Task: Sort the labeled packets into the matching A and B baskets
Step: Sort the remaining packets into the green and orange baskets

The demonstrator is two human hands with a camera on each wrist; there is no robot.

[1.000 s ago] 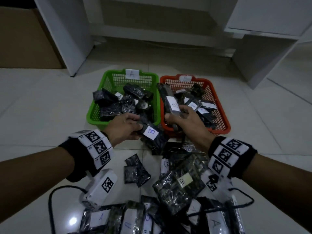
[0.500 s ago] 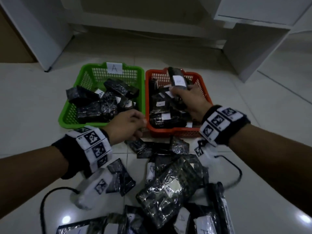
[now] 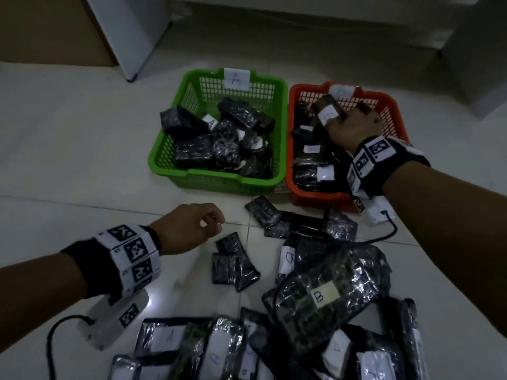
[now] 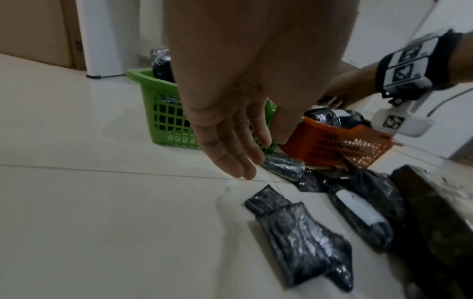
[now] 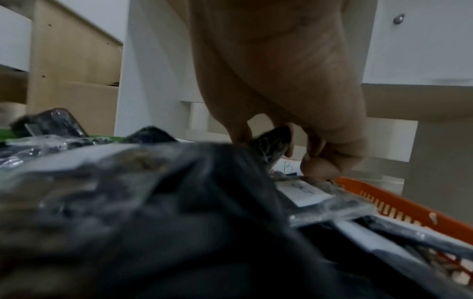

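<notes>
The packets (image 3: 325,294) are wrapped in glossy, crinkled plastic film with matt paper labels. Both baskets (image 3: 219,182) are smooth plastic lattice; the floor (image 3: 68,149) is glossy tile.

The right hand (image 3: 354,127) holds a B packet (image 3: 327,111) over the orange basket (image 3: 389,102) at 1 o'clock. The green basket (image 3: 192,176) labelled A stands just beside it. The left hand (image 3: 186,226) hangs loosely curled and holds nothing above the floor at 8 o'clock, near the loose packets (image 3: 323,297)
</notes>
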